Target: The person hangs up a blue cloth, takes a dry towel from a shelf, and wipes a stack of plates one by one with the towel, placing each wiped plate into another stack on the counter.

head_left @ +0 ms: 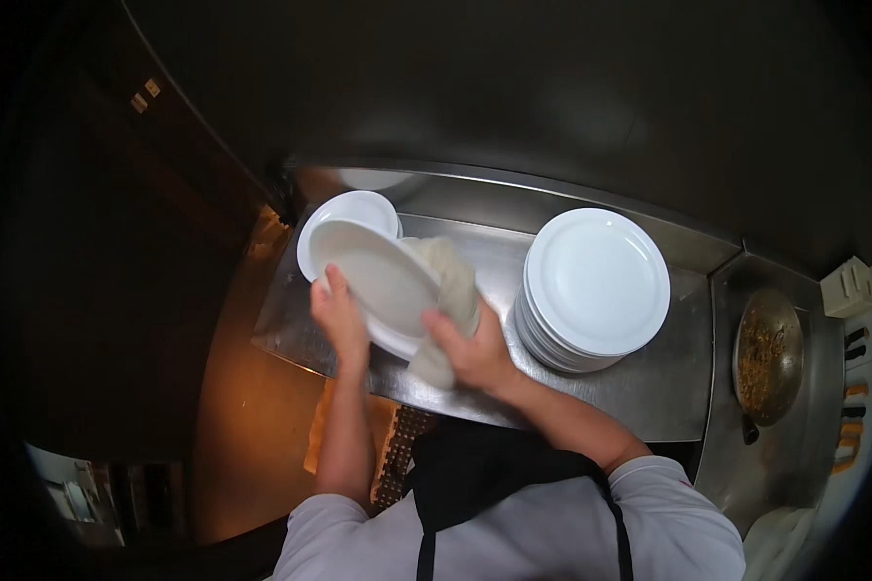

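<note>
A white plate (383, 281) is held tilted above the steel counter, slightly blurred. My left hand (339, 315) grips its left edge, with the thumb on the upper face. On the right side of that plate, my right hand (470, 349) is closed on a pale cloth (448, 266), which is pressed around the rim. Behind the held plate, at the counter's left end, lie more white plates (358, 208), partly hidden by it. A tall stack of white plates (599, 281) stands to the right of my right hand.
The steel counter (639, 397) has a raised back edge. Farther right, a pan (768, 358) with food residue sits on another steel surface. A white box-like holder (848, 288) and several black and orange handles are at the far right. Orange-lit floor shows below left.
</note>
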`<state>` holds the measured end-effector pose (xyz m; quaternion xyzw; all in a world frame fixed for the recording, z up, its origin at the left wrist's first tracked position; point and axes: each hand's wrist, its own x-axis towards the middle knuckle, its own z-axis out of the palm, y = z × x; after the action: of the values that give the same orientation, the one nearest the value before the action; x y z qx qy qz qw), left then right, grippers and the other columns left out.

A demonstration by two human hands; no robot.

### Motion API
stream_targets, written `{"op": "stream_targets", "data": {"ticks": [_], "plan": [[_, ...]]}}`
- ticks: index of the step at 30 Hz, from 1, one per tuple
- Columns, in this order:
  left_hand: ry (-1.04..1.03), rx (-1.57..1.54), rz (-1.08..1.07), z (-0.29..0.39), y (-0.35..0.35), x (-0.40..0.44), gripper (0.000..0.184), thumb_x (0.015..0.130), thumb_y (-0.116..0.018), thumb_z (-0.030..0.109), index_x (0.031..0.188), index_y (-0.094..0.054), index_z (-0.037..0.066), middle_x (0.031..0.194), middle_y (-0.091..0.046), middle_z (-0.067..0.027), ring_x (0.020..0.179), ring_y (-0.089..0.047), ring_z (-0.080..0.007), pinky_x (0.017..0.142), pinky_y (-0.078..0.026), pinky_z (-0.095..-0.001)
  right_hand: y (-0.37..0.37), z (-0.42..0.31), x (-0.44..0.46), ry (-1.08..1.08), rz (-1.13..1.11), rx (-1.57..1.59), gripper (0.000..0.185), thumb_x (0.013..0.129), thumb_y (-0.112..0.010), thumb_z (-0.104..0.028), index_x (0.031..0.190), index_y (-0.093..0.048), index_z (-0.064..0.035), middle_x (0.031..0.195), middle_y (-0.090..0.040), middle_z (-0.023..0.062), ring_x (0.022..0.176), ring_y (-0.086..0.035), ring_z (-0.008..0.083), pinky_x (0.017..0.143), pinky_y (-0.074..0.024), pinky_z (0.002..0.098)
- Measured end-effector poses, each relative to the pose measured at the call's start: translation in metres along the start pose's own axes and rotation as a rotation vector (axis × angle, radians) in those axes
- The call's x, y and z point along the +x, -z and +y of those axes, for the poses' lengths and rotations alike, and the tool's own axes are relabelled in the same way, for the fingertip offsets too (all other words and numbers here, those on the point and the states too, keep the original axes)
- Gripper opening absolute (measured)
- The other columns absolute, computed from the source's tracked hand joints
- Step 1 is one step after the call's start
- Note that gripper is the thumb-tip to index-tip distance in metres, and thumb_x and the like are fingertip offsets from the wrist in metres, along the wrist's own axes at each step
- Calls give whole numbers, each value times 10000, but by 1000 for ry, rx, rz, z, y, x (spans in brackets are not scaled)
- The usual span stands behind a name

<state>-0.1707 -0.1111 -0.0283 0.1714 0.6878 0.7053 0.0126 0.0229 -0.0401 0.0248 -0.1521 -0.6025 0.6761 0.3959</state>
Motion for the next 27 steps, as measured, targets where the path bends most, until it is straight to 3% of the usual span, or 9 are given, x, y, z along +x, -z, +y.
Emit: {"op": "stream_targets", "data": {"ticks": [1, 3, 5, 9, 11, 14, 17, 21, 27], "plan": [[-24, -137, -37, 12, 9, -8, 311, 1042, -537, 291, 1073, -582, -16, 954, -664, -92, 849, -604, -137, 780, -502, -311, 10, -5, 14, -88, 50, -40, 432, 915, -699, -216, 1241, -581, 42, 1104, -690, 140, 1003, -648, 195, 895, -506, 333], [49, -488, -171, 41, 28, -31, 350, 1047, -509, 267, 1233, -540, -28, 1127, -654, -161, 992, -659, -218, 889, -533, -346, 27, -5, 39, -126, 84, -7, 406, 930, -686, -207, 1226, -578, 49, 1109, -684, 133, 999, -644, 181, 866, -516, 320], [284, -699, -150, 33, 44, -45, 412, 1048, -498, 287, 1302, -509, -37, 1212, -627, -184, 1061, -650, -254, 923, -533, -362, 20, 6, 44, -160, 155, 160, 376, 939, -672, -190, 1223, -582, 40, 1085, -680, 119, 958, -651, 178, 843, -533, 328], [315, -532, -15, 26, 57, -38, 446, 1048, -491, 280, 1343, -480, -54, 1299, -584, -187, 1125, -618, -271, 942, -523, -379, -19, 48, 28, -424, 311, 383, 357, 941, -669, -167, 1224, -587, 34, 1070, -679, 118, 919, -657, 189, 829, -545, 336], [389, -534, 101, 2, 57, -32, 438, 1046, -492, 251, 1350, -473, -63, 1326, -568, -189, 1151, -602, -276, 950, -517, -387, -31, 63, 5, -633, 109, 269, 397, 946, -662, -164, 1266, -557, 45, 1129, -666, 130, 973, -651, 199, 863, -541, 345], [382, -565, 296, -18, 54, -15, 400, 1041, -481, 197, 1343, -485, -65, 1314, -578, -186, 1153, -600, -283, 946, -517, -392, -45, 59, -28, -654, -154, 243, 420, 948, -665, -175, 1282, -551, 53, 1138, -668, 121, 1042, -639, 206, 899, -529, 338], [243, -437, 352, -41, 57, 14, 392, 1031, -474, 153, 1359, -471, -62, 1314, -578, -183, 1153, -602, -285, 947, -516, -391, -39, 47, -39, -556, -291, 171, 408, 940, -676, -160, 1273, -555, 44, 1134, -664, 116, 1006, -639, 184, 889, -526, 343], [368, -422, 400, -37, 51, 34, 410, 1016, -483, 139, 1364, -419, -67, 1349, -546, -181, 1148, -602, -290, 973, -489, -382, -24, 30, -33, -621, -144, 306, 389, 943, -676, -160, 1259, -569, 41, 1121, -671, 107, 997, -642, 164, 875, -528, 324], [282, -341, 437, -74, 38, 46, 415, 969, -490, 79, 1355, -428, -60, 1323, -552, -191, 1163, -587, -306, 1005, -463, -401, 5, 16, -35, -538, -29, 235, 378, 931, -690, -154, 1244, -584, 30, 1112, -682, 102, 982, -645, 158, 876, -524, 320]]}}
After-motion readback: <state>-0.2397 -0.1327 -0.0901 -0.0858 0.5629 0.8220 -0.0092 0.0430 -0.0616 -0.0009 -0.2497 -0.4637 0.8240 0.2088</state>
